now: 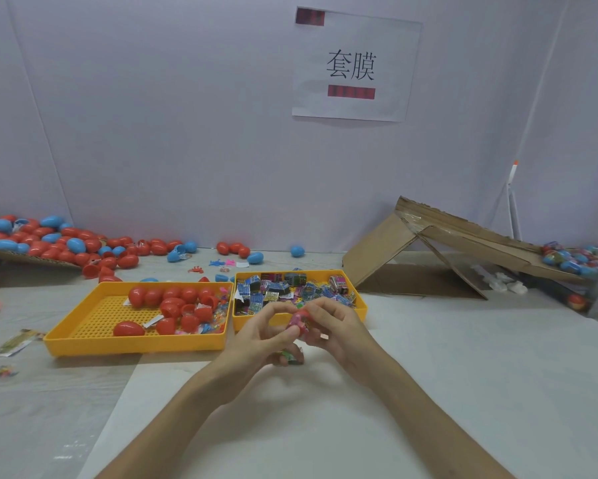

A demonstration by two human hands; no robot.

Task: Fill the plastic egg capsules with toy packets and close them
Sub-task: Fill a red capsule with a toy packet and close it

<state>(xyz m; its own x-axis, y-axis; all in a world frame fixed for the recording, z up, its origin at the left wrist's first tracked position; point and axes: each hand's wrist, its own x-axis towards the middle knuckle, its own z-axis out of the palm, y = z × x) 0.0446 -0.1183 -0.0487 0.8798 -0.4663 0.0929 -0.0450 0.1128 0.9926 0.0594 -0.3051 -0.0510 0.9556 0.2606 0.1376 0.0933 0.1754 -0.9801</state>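
Observation:
Both hands meet in front of the trays around a red egg capsule [299,323] wrapped in colourful film. My left hand [259,335] grips it from the left, with a small green packet [290,357] tucked under its lower fingers. My right hand [335,326] pinches the capsule from the right. A yellow tray [83,337] on the left holds several red egg capsules [173,300] and small toys. A second yellow tray [359,304] behind my hands is full of toy packets [276,288].
Loose red and blue eggs [48,240] pile on cardboard at the far left and along the wall. A folded cardboard ramp [428,243] stands at right, with wrapped eggs [570,259] at its end. Paper scraps [14,342] lie at left.

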